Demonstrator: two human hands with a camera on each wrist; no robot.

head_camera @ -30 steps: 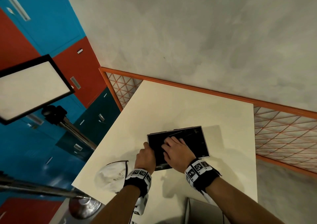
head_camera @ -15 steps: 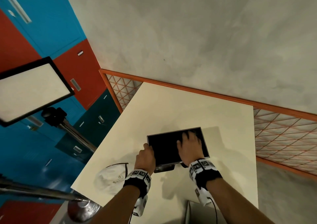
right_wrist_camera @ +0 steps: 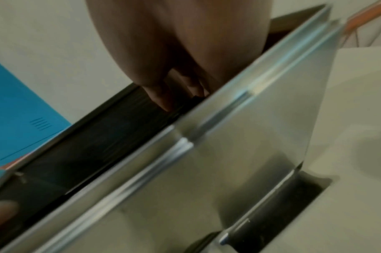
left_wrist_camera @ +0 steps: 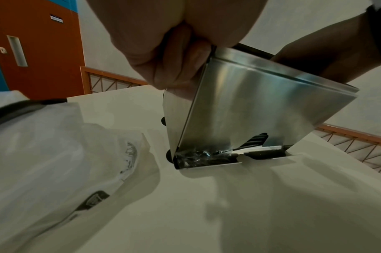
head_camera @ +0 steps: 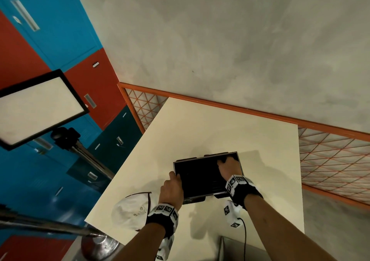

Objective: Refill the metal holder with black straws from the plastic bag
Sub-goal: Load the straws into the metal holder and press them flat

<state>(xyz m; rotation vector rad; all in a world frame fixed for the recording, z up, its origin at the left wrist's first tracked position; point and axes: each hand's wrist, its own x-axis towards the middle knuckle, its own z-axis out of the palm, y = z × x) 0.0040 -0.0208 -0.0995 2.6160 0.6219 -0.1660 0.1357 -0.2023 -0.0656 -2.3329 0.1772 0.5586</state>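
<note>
two hands are on the metal holder (head_camera: 202,177), which stands on the cream table (head_camera: 220,130) nearer the table's front edge than its far edge, roughly midway between the left and right edges. the left hand (head_camera: 172,188) grips the holder's near-left corner, fingers curled over the rim; the left wrist view shows those fingers wrapped on the top corner of the shiny steel wall (left_wrist_camera: 256,106). the right hand (head_camera: 229,167) reaches down into the open top at the holder's right end, fingers bent downward onto the black straws (right_wrist_camera: 111,137) packed inside; in the right wrist view the fingertips (right_wrist_camera: 163,101) touch the dark bundle just behind the steel rim, but that picture is blurred and i cannot tell whether they pinch a straw or only press on the stack. a slot at the base of the holder shows more black straws and some clear wrapping (left_wrist_camera: 198,155). the white plastic bag (head_camera: 132,212) lies crumpled at the table's front-left corner, just left of the left wrist, apart from the holder. both wrists wear black bands with white marker blocks. a steel pole and round base (head_camera: 100,246) stand off the table's front-left corner, and a framed light panel (head_camera: 38,108) hangs at left.
</note>
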